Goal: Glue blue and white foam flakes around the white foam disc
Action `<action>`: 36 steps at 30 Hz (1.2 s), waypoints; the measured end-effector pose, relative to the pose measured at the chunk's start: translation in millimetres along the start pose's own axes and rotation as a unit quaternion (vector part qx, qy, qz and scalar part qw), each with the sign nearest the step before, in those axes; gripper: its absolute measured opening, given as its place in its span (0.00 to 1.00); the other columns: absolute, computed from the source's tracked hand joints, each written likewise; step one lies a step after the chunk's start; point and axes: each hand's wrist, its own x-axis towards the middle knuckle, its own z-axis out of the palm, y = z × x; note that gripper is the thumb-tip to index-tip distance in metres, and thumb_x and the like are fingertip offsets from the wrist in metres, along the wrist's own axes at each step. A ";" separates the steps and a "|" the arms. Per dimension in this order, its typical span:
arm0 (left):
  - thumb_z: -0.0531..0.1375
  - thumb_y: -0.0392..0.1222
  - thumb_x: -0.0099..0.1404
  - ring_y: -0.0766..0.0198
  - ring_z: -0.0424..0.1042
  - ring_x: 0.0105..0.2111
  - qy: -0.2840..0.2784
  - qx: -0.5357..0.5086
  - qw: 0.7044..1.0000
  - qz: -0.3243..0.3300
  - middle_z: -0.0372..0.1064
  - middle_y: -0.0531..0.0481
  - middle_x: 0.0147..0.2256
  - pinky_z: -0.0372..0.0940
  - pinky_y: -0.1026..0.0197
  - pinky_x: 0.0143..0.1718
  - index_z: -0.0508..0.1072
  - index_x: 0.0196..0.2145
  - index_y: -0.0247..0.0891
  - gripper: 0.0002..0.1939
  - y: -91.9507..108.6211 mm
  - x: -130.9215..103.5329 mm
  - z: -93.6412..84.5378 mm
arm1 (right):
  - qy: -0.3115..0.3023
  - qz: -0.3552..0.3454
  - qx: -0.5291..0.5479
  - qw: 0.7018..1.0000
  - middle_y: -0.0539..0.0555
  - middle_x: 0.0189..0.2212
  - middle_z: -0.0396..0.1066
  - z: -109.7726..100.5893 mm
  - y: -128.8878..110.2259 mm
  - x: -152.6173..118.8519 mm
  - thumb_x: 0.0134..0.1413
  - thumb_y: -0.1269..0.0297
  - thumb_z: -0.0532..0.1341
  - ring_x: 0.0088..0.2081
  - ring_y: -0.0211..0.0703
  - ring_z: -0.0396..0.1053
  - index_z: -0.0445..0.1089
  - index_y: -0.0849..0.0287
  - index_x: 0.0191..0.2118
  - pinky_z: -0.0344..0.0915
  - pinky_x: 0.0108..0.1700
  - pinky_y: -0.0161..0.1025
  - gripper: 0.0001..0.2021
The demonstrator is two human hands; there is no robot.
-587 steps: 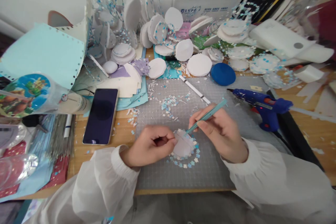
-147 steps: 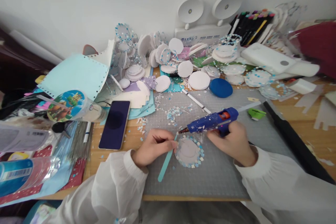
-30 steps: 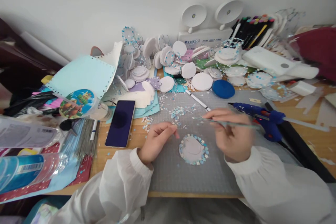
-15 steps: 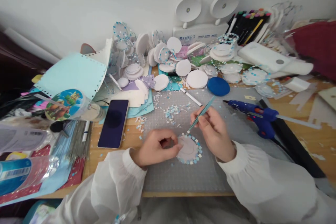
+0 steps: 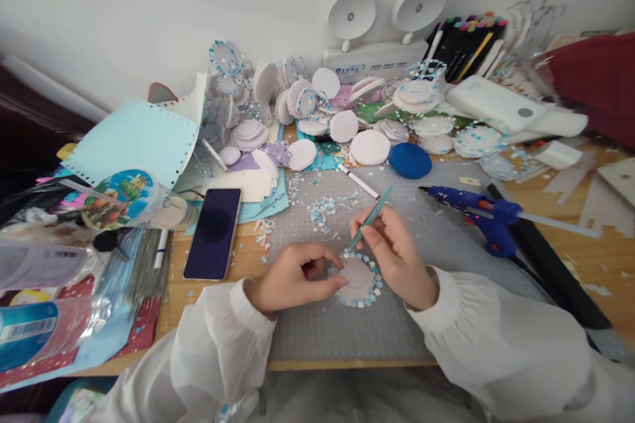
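A round white disc [image 5: 358, 283] edged with small blue and white star-shaped pieces lies on the grey cutting mat [image 5: 307, 337]. My left hand [image 5: 300, 279] is curled at the disc's left side, thumb and forefinger closed on its rim. Teal tweezers [image 5: 371, 217] are pinched in my right hand [image 5: 391, 251], their tips at the disc's upper edge. Whether a piece sits between the tips is too small to tell. Loose blue and white pieces [image 5: 323, 209] are heaped on the mat beyond my hands.
A blue glue gun [image 5: 476, 205] lies at the right, beside a black strip [image 5: 550, 264]. A phone [image 5: 213, 233], a cup with straw [image 5: 133, 198] and wires are on the left. White discs [image 5: 370, 147], a blue disc [image 5: 410, 161] and a pen [image 5: 358, 181] lie at the back.
My right hand has moved slightly left, bringing the tweezer tips down onto the disc's upper edge. My left hand stays at the disc. The view has shifted a little.
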 end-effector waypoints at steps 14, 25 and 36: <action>0.63 0.43 0.58 0.75 0.43 0.18 -0.005 -0.020 1.000 -0.001 0.43 0.63 0.17 0.43 0.70 0.20 0.71 0.32 0.31 0.11 0.5 0.0 1.3 | -0.007 -0.016 -0.011 1.000 0.50 0.30 0.65 -1.5 -0.7 0.4 0.63 0.62 0.53 0.27 0.35 0.61 0.59 0.56 0.38 0.63 0.30 0.35 0.04; 0.63 0.44 0.57 0.75 0.43 0.18 -0.007 -0.031 0.999 -0.002 0.43 0.63 0.17 0.44 0.70 0.20 0.71 0.32 0.32 0.11 -0.1 -0.6 1.0 | -0.022 -0.017 -0.026 0.999 0.50 0.30 0.64 0.5 -1.4 -0.6 0.63 0.61 0.52 0.27 0.35 0.61 0.59 0.56 0.38 0.63 0.29 0.35 0.05; 0.63 0.42 0.57 0.75 0.44 0.18 -0.010 -0.033 0.999 0.007 0.43 0.63 0.18 0.44 0.70 0.20 0.71 0.32 0.31 0.10 2.5 0.3 0.3 | -0.023 -0.017 -0.030 0.999 0.50 0.31 0.64 -0.5 -1.3 -1.5 0.63 0.62 0.53 0.28 0.35 0.62 0.59 0.56 0.38 0.63 0.31 0.35 0.04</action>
